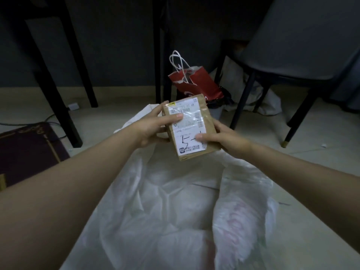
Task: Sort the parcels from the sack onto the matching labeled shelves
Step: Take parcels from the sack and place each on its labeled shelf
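Note:
A small brown cardboard parcel [190, 121] with a white shipping label, hand-marked "5-1", is held up in front of me above the sack. My left hand [155, 126] grips its left edge, thumb lying across the label. My right hand [224, 139] grips its lower right side, thumb on the label near the handwriting. Below, the white woven sack [175, 207] lies on the floor, bulging with hidden contents. No shelves are in view.
A red paper bag [196, 82] with white handles stands behind the parcel. Black table legs [64, 98] rise at left. A dark chair [303, 53] stands at right. A dark mat [27, 152] and cable lie on the tiled floor at left.

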